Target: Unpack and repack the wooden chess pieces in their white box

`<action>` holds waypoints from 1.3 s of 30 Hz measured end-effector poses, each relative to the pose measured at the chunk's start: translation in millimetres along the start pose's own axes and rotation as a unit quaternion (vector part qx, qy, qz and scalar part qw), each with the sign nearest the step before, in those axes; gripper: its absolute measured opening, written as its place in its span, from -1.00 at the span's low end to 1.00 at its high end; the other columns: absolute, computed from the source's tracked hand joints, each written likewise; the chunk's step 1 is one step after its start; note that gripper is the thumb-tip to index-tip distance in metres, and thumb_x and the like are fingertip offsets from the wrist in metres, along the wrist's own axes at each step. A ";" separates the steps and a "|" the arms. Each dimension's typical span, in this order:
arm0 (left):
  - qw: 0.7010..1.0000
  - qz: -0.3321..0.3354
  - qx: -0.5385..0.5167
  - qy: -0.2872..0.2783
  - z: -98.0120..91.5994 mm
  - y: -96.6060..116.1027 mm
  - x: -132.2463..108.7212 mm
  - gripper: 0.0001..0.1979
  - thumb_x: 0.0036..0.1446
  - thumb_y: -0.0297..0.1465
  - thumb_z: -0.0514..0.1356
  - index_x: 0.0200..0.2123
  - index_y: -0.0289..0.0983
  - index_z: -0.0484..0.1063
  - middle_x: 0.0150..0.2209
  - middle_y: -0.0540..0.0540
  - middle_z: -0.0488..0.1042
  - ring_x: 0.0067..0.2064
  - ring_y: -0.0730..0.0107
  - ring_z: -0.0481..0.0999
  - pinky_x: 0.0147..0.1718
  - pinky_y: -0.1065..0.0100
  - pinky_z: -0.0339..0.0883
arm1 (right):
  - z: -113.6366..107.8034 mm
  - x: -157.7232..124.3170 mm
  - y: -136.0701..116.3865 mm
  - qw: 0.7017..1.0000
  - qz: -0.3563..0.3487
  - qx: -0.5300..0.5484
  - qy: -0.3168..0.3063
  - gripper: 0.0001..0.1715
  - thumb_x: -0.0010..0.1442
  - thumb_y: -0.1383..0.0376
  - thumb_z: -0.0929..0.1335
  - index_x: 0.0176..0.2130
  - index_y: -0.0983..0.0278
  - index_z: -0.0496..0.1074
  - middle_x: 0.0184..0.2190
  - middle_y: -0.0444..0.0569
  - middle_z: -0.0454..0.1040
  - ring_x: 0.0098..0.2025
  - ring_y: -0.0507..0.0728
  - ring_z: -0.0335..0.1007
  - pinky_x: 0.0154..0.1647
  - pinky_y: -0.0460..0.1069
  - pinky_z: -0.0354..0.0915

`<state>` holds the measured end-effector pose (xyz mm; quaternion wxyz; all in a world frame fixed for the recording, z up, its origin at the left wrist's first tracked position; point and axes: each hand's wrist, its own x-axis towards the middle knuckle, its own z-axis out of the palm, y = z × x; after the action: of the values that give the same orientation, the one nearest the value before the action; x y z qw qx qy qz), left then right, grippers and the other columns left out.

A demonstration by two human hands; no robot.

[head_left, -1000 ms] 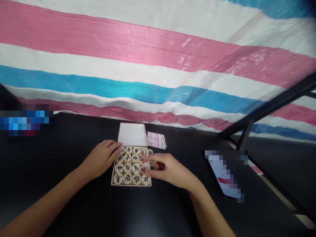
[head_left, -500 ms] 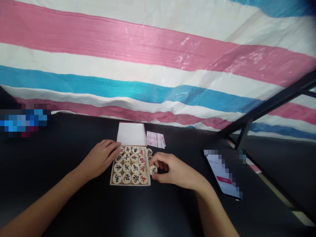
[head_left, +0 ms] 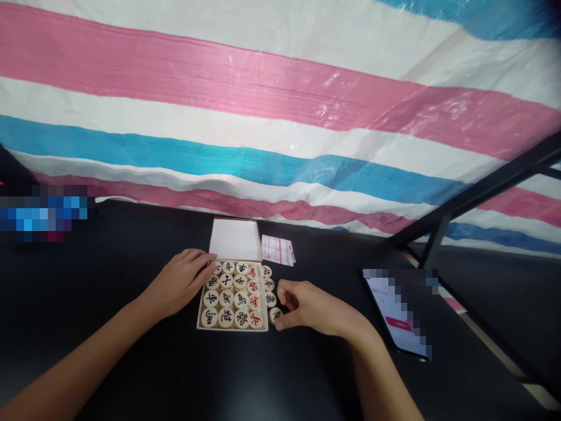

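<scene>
A shallow white box [head_left: 199,316] on the black table holds Chinese chess pieces in rows, most with black characters and the right column in red. My left hand [head_left: 184,280] rests at the box's upper left corner, fingers stretched out, fingertips over the corner piece [head_left: 216,267]. Right of the box, my right hand [head_left: 313,307] is closed with its thumb against a black-character Chinese chess piece [head_left: 276,316]; the curled fingers partly hide the grip. Above that piece, three more loose pieces [head_left: 269,285] line the box's right side.
The box's open lid [head_left: 235,240] lies behind it, beside folded paper sheets [head_left: 278,250] with red lines. A phone [head_left: 394,316] lies at right. A black metal frame [head_left: 433,240] stands by the table's right edge. A striped tarp [head_left: 263,117] hangs behind.
My right hand has moved slightly toward me and right with the chess piece, uncovering another piece in the loose column. My left hand stays at the box corner.
</scene>
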<state>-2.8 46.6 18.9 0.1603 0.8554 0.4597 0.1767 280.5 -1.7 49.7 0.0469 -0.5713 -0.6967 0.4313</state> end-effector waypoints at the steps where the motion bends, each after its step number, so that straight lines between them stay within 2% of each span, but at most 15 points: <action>1: 1.000 0.000 0.001 -0.001 -0.1 0.0 0.0 -0.56 0.32 -0.15 -0.14 0.03 -0.22 0.38 -0.02 -0.15 0.46 0.05 0.17 0.35 0.07 0.07 0.21 | 0.3 0.6 0.1 1.000 -0.004 -0.005 0.011 -0.63 -0.14 0.28 0.50 -0.48 0.26 0.23 -0.56 -0.28 0.24 -0.52 -0.06 0.07 -0.54 -0.14 -0.02; 5: 1.000 -0.002 -0.002 -0.003 -0.3 -0.2 0.2 -0.57 0.32 -0.16 -0.13 0.03 -0.20 0.38 -0.02 -0.14 0.45 0.05 0.17 0.35 0.07 0.07 0.22 | 3.9 3.0 2.7 1.000 -0.010 0.004 0.014 -0.61 -0.15 0.25 0.51 -0.49 0.25 0.23 -0.56 -0.27 0.29 -0.52 -0.05 0.10 -0.54 -0.14 0.00; 10: 1.000 0.000 -0.002 0.004 -0.8 0.3 -0.2 -0.58 0.32 -0.17 -0.12 0.02 -0.20 0.40 -0.03 -0.14 0.46 0.04 0.19 0.36 0.06 0.11 0.23 | 5.6 0.1 2.5 0.997 -0.016 0.075 -0.027 -0.66 -0.10 0.32 0.48 -0.46 0.25 0.22 -0.49 -0.20 0.47 -0.45 0.01 0.32 -0.45 -0.13 0.15; 13: 1.000 0.000 0.001 0.000 -1.0 0.6 -0.1 -0.58 0.32 -0.18 -0.12 0.03 -0.20 0.39 -0.02 -0.13 0.46 0.05 0.19 0.36 0.07 0.11 0.22 | 2.9 -3.3 -2.2 0.993 -0.036 0.098 -0.047 -0.70 -0.04 0.30 0.46 -0.45 0.26 0.24 -0.45 -0.17 0.49 -0.41 0.03 0.36 -0.43 -0.12 0.18; 15: 1.000 -0.003 0.001 -0.004 -0.8 0.6 0.2 -0.58 0.32 -0.18 -0.12 0.04 -0.21 0.38 -0.01 -0.14 0.45 0.05 0.19 0.35 0.07 0.10 0.21 | 1.8 -4.8 -7.3 0.993 -0.064 0.092 -0.027 -0.76 0.03 0.26 0.43 -0.42 0.26 0.28 -0.48 -0.19 0.44 -0.44 0.01 0.32 -0.44 -0.13 0.18; 18: 1.000 -0.004 0.002 -0.007 -0.1 0.2 0.6 -0.57 0.32 -0.18 -0.13 0.04 -0.22 0.38 -0.01 -0.15 0.45 0.06 0.18 0.35 0.07 0.09 0.21 | 4.3 -5.2 -16.7 0.990 -0.118 0.056 0.061 -0.84 0.14 0.21 0.38 -0.35 0.25 0.36 -0.49 -0.20 0.37 -0.44 -0.01 0.27 -0.42 -0.12 0.18; 21: 1.000 0.003 0.008 0.003 0.6 -0.7 0.2 -0.56 0.32 -0.16 -0.13 0.04 -0.22 0.38 -0.01 -0.15 0.45 0.06 0.17 0.35 0.07 0.09 0.22 | 12.9 -3.7 -25.3 0.978 -0.178 0.000 0.108 -0.78 0.07 0.19 0.44 -0.27 0.21 0.43 -0.35 -0.15 0.41 -0.31 0.03 0.32 -0.27 -0.10 0.24; 24: 1.000 0.009 0.009 0.007 0.9 -1.2 -0.7 -0.57 0.32 -0.17 -0.13 0.04 -0.21 0.38 -0.01 -0.15 0.46 0.06 0.18 0.36 0.07 0.10 0.22 | 25.1 -1.3 -31.3 0.968 -0.221 -0.047 0.110 -0.63 -0.04 0.17 0.51 -0.21 0.19 0.44 -0.19 -0.09 0.42 -0.13 0.09 0.33 -0.08 -0.05 0.25; 26: 1.000 0.009 0.006 0.006 0.9 -1.2 -1.0 -0.58 0.32 -0.18 -0.13 0.03 -0.22 0.38 -0.02 -0.14 0.46 0.05 0.18 0.36 0.07 0.10 0.22 | 32.7 0.4 -34.5 0.962 -0.234 -0.084 0.111 -0.63 -0.04 0.19 0.51 -0.21 0.21 0.44 -0.19 -0.06 0.41 -0.10 0.12 0.32 -0.05 -0.03 0.25; 30: 1.000 0.009 0.006 0.012 1.3 -1.4 -0.6 -0.58 0.32 -0.17 -0.12 0.02 -0.20 0.39 -0.03 -0.14 0.46 0.04 0.18 0.36 0.06 0.09 0.23 | 40.8 1.8 -40.1 0.952 -0.245 -0.142 0.114 -0.75 0.06 0.23 0.43 -0.22 0.24 0.43 -0.29 -0.06 0.41 -0.16 0.12 0.32 -0.12 -0.02 0.26; 35: 1.000 0.014 0.007 0.012 1.8 -2.3 -0.1 -0.57 0.32 -0.15 -0.13 0.02 -0.20 0.39 -0.03 -0.14 0.46 0.04 0.18 0.37 0.05 0.09 0.24 | 39.3 -1.6 -44.4 0.949 -0.245 -0.162 0.117 -0.76 0.12 0.25 0.39 -0.17 0.24 0.39 -0.43 -0.10 0.40 -0.24 0.12 0.30 -0.18 -0.02 0.23; 39: 1.000 0.010 0.009 0.009 1.2 -2.6 0.2 -0.55 0.32 -0.14 -0.14 0.04 -0.21 0.37 -0.02 -0.15 0.46 0.05 0.17 0.36 0.06 0.08 0.23 | 38.4 -3.4 -46.2 0.944 -0.259 -0.161 0.125 -0.80 0.12 0.30 0.34 -0.19 0.25 0.40 -0.41 -0.08 0.40 -0.28 0.11 0.30 -0.22 -0.03 0.24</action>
<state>-4.0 48.0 16.7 0.1467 0.8598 0.4540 0.1817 225.3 -24.4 57.5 0.1513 -0.4207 -0.8691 0.2114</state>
